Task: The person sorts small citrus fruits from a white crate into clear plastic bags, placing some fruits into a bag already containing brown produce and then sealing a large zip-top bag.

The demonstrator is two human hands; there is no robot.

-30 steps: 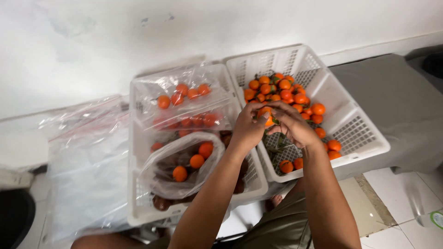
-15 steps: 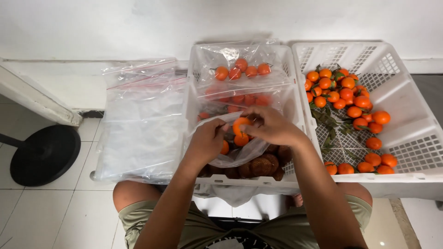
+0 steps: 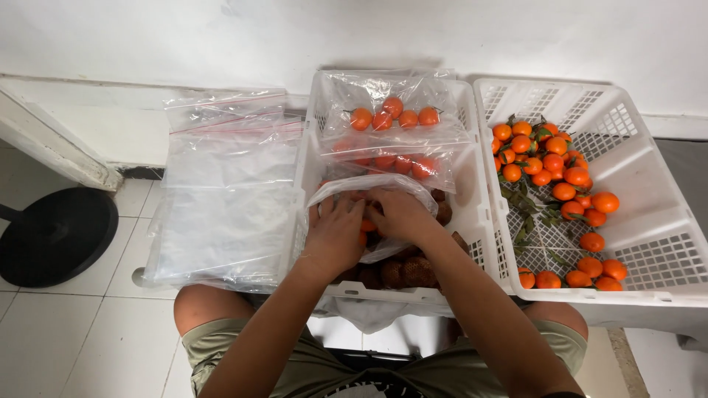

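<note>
My left hand (image 3: 335,236) and my right hand (image 3: 398,215) are both down in the mouth of a clear plastic bag (image 3: 369,188) in the middle white crate (image 3: 479,214). The left grips the bag's near edge. The right reaches inside among small orange fruits (image 3: 367,227); what its fingers hold is hidden. Brown rough-skinned fruits (image 3: 409,271) lie under the bag. Two filled clear bags of orange fruits (image 3: 391,118) rest at the crate's far end.
A second white crate (image 3: 649,221) on the right holds several loose orange fruits (image 3: 549,158) with leaves. Flat clear zip bags (image 3: 225,191) are stacked on the left. A black round base (image 3: 55,236) stands on the tiled floor at far left. A white wall runs behind.
My hands moved from the right crate's fruit pile over to the open bag in the middle crate, carrying orange fruits, and now reach into it. The view swung left.
</note>
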